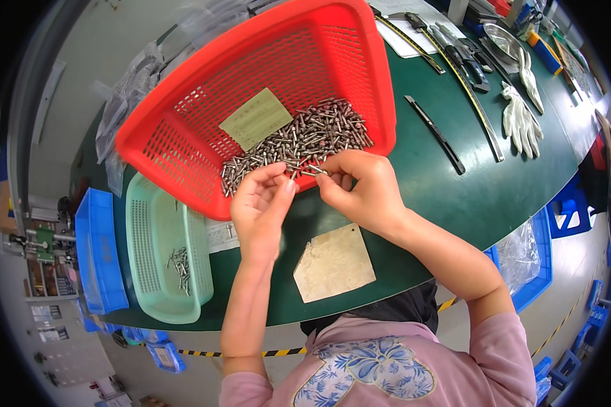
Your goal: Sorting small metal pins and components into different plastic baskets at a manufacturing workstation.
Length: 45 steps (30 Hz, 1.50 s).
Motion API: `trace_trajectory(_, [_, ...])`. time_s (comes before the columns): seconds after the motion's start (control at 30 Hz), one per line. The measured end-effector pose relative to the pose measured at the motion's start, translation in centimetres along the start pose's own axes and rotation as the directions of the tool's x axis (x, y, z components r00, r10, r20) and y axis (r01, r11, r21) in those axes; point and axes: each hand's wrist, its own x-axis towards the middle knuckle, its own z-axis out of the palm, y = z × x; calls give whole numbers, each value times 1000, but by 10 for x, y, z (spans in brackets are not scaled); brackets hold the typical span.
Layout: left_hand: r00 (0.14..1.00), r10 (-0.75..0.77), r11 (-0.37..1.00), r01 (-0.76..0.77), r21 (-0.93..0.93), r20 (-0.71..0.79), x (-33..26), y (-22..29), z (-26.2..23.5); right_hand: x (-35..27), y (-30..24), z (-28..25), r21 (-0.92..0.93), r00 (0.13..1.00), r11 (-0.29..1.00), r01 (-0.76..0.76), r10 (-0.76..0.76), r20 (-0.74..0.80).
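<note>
Metal pin (318, 169) was pinched at the red basket (381, 88)

The pin was clamped between the right hand's (363, 186) thumb and forefinger, above the basket's near rim. Close beside it, the left hand (259, 207) had thumb and forefinger near together — whether they gripped anything could not be told. Behind them, loose pins (326, 132) lay heaped beside a yellowish card (256, 119). A pale green basket (200, 261) (with a few metal pieces (180, 268) inside) stood leftward; a slim knife (434, 134) lay rightward on the green table (421, 197).
</note>
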Motion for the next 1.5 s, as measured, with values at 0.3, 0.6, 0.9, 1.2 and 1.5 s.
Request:
trace_trajectory(0.3, [983,-183,908,169,-383,-1,-15,0,16,-9,-2,13,81,991,989,124,-119,-57])
trace_trajectory(0.6, [945,-328,832,287,-475,-5,-19,0,8,-7,-1,12,-106,959,957,269,-276,-59])
trace_trajectory(0.9, [905,-407,719,401,-568,123,-25,-3,0,-12,-13,4,-45,985,995,86,-78,152])
trace_trajectory(1.2, [973,-221,924,230,-305,62,-25,5,0,-11,-13,-7,-376,877,800,467,-362,316])
trace_trajectory(1.5, [880,-399,767,475,-432,260,-30,7,-5,-1,-7,-6,-268,784,740,617,-547,294])
